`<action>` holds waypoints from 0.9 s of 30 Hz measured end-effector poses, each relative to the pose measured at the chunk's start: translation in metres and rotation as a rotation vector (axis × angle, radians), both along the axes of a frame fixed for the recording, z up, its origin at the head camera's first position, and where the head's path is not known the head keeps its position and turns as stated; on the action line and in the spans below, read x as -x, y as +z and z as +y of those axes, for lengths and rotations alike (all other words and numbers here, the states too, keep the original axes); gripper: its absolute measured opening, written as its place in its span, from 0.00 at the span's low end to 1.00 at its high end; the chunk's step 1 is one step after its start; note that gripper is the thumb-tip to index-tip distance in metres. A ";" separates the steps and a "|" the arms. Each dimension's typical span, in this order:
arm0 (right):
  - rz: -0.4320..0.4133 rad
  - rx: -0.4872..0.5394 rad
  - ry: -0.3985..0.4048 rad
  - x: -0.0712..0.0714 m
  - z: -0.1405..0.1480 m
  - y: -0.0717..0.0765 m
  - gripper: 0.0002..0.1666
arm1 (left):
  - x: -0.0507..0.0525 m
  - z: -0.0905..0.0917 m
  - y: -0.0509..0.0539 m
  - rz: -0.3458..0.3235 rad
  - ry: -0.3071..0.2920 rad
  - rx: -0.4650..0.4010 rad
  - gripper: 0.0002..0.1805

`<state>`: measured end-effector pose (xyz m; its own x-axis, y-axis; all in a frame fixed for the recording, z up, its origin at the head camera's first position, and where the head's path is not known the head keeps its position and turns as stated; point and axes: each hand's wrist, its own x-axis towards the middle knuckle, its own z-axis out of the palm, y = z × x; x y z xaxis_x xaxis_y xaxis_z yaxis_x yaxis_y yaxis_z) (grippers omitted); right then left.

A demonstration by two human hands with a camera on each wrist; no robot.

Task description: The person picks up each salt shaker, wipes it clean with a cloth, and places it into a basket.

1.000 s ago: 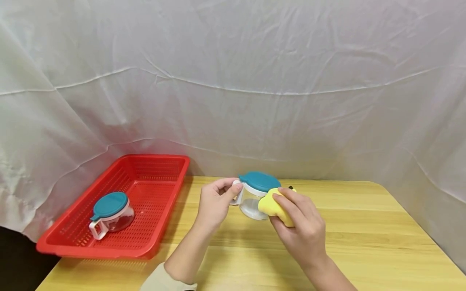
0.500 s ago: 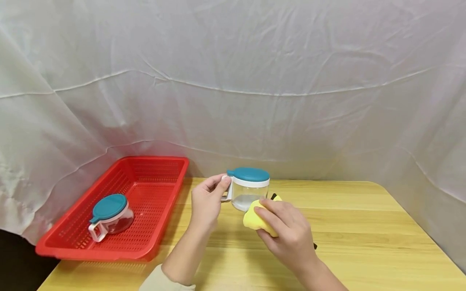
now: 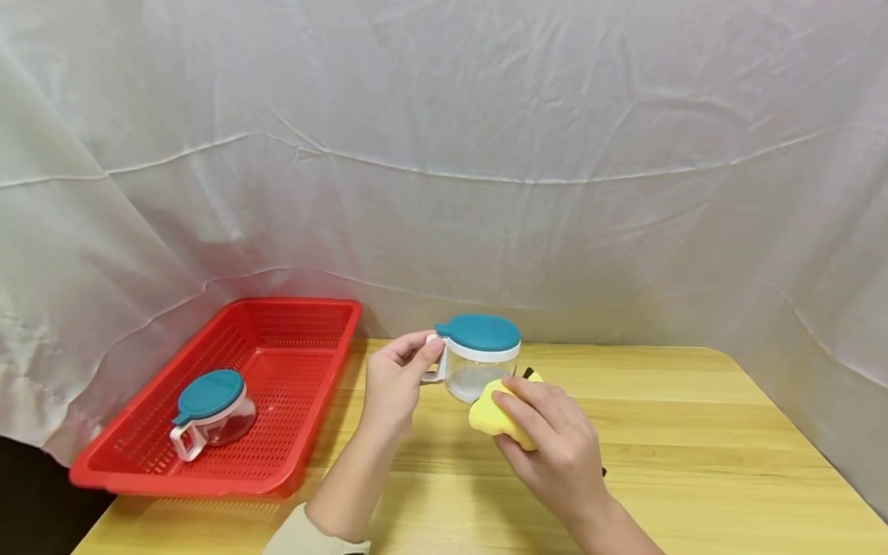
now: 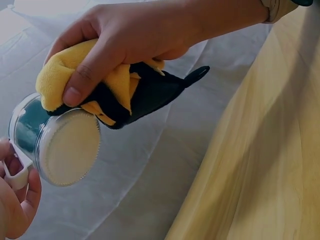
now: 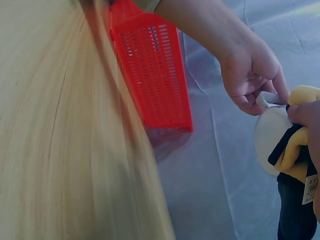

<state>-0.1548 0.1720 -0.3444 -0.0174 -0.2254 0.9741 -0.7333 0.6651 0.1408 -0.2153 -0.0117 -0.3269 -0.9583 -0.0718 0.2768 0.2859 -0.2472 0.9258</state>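
- Head view, far left: red basket [image 3: 183, 486], second jar [image 3: 210, 393] lying tilted inside, teal lid up.
- Next, left hand [image 3: 394, 378]: thumb and fingers pinch the white handle [image 3: 441, 362]. The handle is a narrow hold, so a firm pinch matters whenever the other side pushes.
- Centre: jar [image 3: 480, 358], roughly upright, lid on, held clear above the table [image 3: 694, 432].
- Just right: yellow-and-black cloth [image 3: 489, 416], bunched against the glass low down, near the base. Looks like wiping; light, even pressure and slow turns of the jar should cover the wall best.
- Right hand [image 3: 555, 435]: fingers curled, thumb opposed, pinching the cloth. Dark loop [image 4: 197, 75] hangs loose in left wrist view; best gathered in, lest it snag. A flatter fold would probably reach more glass.
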 end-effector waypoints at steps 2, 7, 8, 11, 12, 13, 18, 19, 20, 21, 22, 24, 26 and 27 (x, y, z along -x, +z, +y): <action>0.006 0.026 -0.003 0.001 0.001 0.001 0.15 | 0.000 0.001 -0.002 0.010 -0.018 0.021 0.12; 0.012 0.116 -0.006 0.003 0.006 0.005 0.16 | 0.000 0.004 -0.006 0.013 -0.072 0.067 0.11; 0.010 0.133 -0.009 0.003 0.007 0.005 0.16 | 0.000 0.004 -0.006 0.012 -0.077 0.076 0.11; -0.003 0.174 -0.014 0.004 0.009 0.006 0.17 | -0.001 0.006 -0.007 0.008 -0.083 0.091 0.10; -0.010 0.182 -0.015 0.004 0.009 0.006 0.17 | -0.001 0.006 -0.007 0.006 -0.082 0.094 0.10; -0.017 0.186 -0.016 0.005 0.009 0.006 0.17 | -0.001 0.006 -0.007 0.001 -0.080 0.094 0.10; -0.041 0.168 -0.010 0.005 0.010 0.003 0.17 | -0.001 0.004 -0.006 -0.048 -0.061 0.050 0.12; -0.043 0.159 -0.009 0.005 0.010 0.002 0.17 | -0.001 0.004 -0.006 -0.056 -0.056 0.036 0.12; -0.047 0.150 -0.009 0.005 0.010 0.001 0.17 | -0.001 0.003 -0.005 -0.063 -0.051 0.022 0.12; -0.053 0.141 -0.009 0.005 0.009 0.000 0.17 | 0.000 0.003 -0.005 -0.068 -0.045 0.007 0.13; -0.058 0.132 -0.010 0.005 0.009 -0.001 0.17 | 0.000 0.002 -0.005 -0.072 -0.040 -0.009 0.13; -0.075 0.114 -0.012 0.004 0.008 -0.003 0.18 | 0.001 0.001 -0.004 -0.075 -0.033 -0.046 0.13; -0.091 0.097 -0.018 0.003 0.008 -0.005 0.18 | 0.002 -0.001 -0.003 -0.077 -0.025 -0.080 0.13; -0.099 0.090 -0.022 0.003 0.008 -0.006 0.18 | 0.002 -0.002 -0.003 -0.078 -0.022 -0.097 0.12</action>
<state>-0.1575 0.1798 -0.3506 -0.1184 -0.1355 0.9837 -0.7255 0.6882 0.0074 -0.2174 -0.0134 -0.3294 -0.9783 -0.0733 0.1938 0.2072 -0.3419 0.9166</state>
